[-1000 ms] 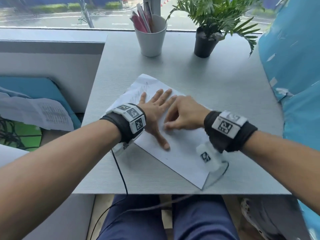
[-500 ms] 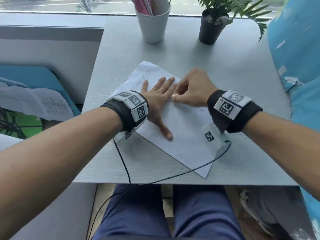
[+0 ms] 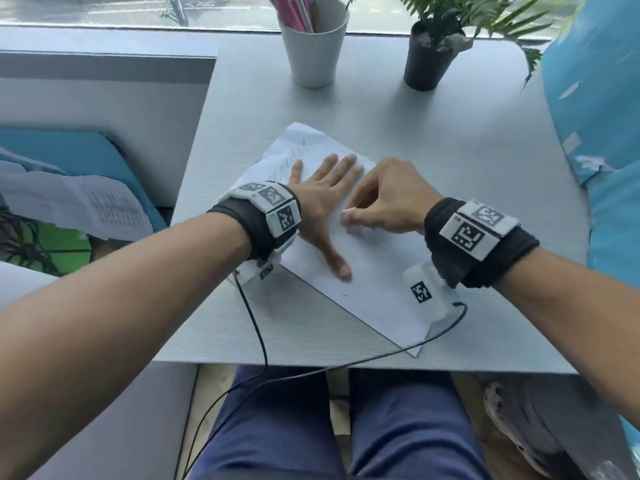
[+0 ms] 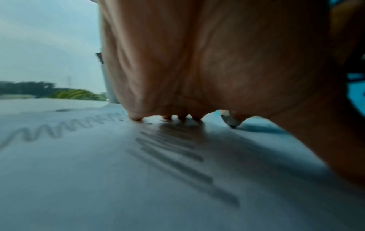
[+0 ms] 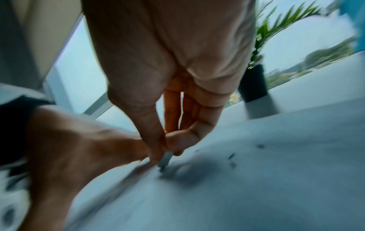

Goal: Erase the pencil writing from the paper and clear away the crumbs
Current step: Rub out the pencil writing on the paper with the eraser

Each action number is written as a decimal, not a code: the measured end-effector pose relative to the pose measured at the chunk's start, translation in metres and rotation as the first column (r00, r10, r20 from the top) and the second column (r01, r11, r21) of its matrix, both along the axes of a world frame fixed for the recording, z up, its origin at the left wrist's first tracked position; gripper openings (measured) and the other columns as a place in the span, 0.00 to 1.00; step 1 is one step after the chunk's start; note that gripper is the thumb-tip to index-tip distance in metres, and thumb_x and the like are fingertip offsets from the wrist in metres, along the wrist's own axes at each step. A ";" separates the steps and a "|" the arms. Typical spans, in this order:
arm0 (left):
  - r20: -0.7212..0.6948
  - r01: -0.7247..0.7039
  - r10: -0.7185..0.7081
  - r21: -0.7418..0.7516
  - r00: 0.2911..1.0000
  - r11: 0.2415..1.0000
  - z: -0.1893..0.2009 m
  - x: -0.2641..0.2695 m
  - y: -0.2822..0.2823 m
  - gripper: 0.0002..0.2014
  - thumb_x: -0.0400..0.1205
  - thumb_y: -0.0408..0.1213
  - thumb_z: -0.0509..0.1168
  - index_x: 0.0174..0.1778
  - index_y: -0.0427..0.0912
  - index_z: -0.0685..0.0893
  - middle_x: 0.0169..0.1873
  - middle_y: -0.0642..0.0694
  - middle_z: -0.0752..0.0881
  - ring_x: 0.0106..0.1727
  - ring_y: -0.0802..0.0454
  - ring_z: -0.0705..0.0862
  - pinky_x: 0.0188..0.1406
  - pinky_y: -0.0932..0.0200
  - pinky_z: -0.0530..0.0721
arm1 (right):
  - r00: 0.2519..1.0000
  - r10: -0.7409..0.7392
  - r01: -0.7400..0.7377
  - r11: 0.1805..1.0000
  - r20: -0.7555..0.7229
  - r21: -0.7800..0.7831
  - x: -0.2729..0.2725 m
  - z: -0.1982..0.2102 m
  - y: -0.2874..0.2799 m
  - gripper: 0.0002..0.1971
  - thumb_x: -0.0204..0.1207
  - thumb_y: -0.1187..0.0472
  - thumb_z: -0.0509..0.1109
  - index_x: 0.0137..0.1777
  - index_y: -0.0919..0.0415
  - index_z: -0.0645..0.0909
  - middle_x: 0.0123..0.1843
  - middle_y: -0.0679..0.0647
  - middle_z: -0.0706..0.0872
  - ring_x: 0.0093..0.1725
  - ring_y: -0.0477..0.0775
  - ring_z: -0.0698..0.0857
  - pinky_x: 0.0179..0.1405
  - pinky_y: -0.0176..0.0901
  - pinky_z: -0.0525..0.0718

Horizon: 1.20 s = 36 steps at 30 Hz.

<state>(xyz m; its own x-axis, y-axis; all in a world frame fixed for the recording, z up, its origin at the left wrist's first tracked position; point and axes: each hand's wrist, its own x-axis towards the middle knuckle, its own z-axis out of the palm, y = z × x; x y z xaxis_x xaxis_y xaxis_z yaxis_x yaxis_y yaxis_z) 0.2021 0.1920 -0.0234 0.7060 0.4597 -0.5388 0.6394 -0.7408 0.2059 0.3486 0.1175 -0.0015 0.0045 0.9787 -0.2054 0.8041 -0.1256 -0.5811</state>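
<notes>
- Right now the left hand [image 3: 322, 199] is lying flat on the sheet of paper [image 3: 374, 271], fingers straight and spread wide, pointing toward 1 o'clock, thumb stretched back toward 5 o'clock.
- At 3 o'clock of it, the right hand [image 3: 384, 199] is pinching a small white eraser [image 3: 347, 211] between thumb and curled fingers, the eraser's tip pressing on the paper just beside the left hand's index finger.
- From the right wrist view the eraser [image 5: 166, 159] is showing as a thin pale slab with a darkened lower end touching the paper [image 5: 256, 179], and a few dark crumbs [image 5: 232, 156] are lying on the sheet toward 3 o'clock of it.
- The paper is lying slantwise on the grey table [image 3: 485, 161], one corner reaching toward 11 o'clock and the opposite corner sitting at the near table edge toward 5 o'clock.
- Pencil zigzag writing [image 3: 291, 161] is showing on the sheet toward 11 o'clock of the left hand; in the left wrist view the wavy line [image 4: 65, 126] and a block of dark strokes [image 4: 177, 151] are running under the palm [image 4: 217, 62].
- A white cup of pens [image 3: 313, 46] is standing at 12 o'clock on the table, with a black potted plant [image 3: 431, 60] at 1 o'clock.
</notes>
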 end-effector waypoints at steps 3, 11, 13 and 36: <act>0.047 0.004 0.000 -0.089 0.999 0.996 0.011 -0.010 0.014 0.80 0.50 0.69 0.82 0.86 0.52 0.32 0.84 0.53 0.28 0.83 0.54 0.26 0.81 0.31 0.31 | 0.991 -0.129 0.130 0.991 -0.041 0.022 0.022 -0.003 0.009 0.04 0.66 0.58 0.81 0.39 0.55 0.92 0.31 0.50 0.90 0.24 0.34 0.81 0.22 0.19 0.73; 0.072 0.084 -0.080 -0.048 0.994 0.995 0.004 -0.026 0.030 0.73 0.53 0.71 0.80 0.86 0.61 0.38 0.85 0.51 0.31 0.85 0.53 0.29 0.84 0.40 0.32 | 0.986 -0.162 0.165 0.983 -0.044 0.076 0.010 -0.005 0.019 0.03 0.65 0.58 0.80 0.37 0.56 0.92 0.31 0.48 0.90 0.31 0.40 0.84 0.38 0.31 0.82; 0.026 0.097 -0.096 -0.031 0.995 0.995 0.004 -0.026 0.032 0.75 0.52 0.75 0.77 0.85 0.62 0.34 0.84 0.52 0.28 0.84 0.52 0.26 0.82 0.35 0.31 | 0.996 -0.086 0.087 0.994 -0.009 0.070 -0.006 -0.006 0.007 0.03 0.66 0.58 0.79 0.38 0.55 0.92 0.30 0.45 0.88 0.32 0.40 0.84 0.36 0.27 0.80; -0.113 0.117 -0.114 0.021 0.987 0.993 0.010 -0.017 0.024 0.81 0.48 0.75 0.78 0.83 0.57 0.26 0.82 0.49 0.23 0.82 0.48 0.24 0.77 0.19 0.38 | 0.999 0.044 -0.044 0.999 0.016 0.003 -0.035 -0.001 -0.014 0.04 0.67 0.59 0.79 0.41 0.56 0.93 0.33 0.46 0.89 0.32 0.39 0.85 0.35 0.24 0.82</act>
<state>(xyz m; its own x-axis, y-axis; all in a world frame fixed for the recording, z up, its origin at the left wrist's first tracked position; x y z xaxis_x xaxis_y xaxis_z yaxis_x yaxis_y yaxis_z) 0.1855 0.2164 -0.0134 0.6913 0.3945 -0.6054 0.5671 -0.8154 0.1163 0.3134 0.1031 -0.0027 -0.0355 0.9788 -0.2019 0.8182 -0.0875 -0.5682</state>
